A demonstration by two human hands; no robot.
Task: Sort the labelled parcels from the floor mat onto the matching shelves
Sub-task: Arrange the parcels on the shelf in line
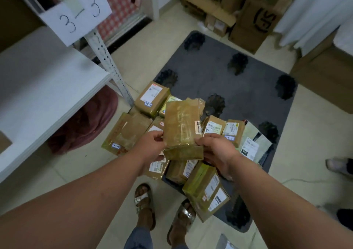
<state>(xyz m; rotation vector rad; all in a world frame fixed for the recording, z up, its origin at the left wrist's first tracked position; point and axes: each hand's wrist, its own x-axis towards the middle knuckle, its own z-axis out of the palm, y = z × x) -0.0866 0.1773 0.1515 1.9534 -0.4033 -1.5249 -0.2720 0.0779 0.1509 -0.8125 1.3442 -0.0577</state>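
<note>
A brown taped parcel [181, 128] is held up in the air over the pile, long side running away from the person, a small label strip on its right edge. The left hand [150, 147] grips its near left edge, fingers curled round the side, and the right hand [215, 149] grips the near right corner with the thumb on top, so both hands are clamped on this one parcel. Below it the other parcels [152, 99] lie heaped on the near left part of a dark grey floor mat [219, 72] patterned with black blotches; several bear white shipping labels and small handwritten tags, one reading 1-2-1 as far as it can be made out. A few pale plastic mailers [252, 143] lie at the right of the heap. To the left stands a white shelf [44, 88] on a perforated metal upright, and a paper sign [76, 11] marked 3-3 hangs above it. Stacked cardboard boxes [252, 15] stand beyond the mat on the tiled floor. The person's feet in sandals [145, 204] stand at the mat's near edge.
</note>
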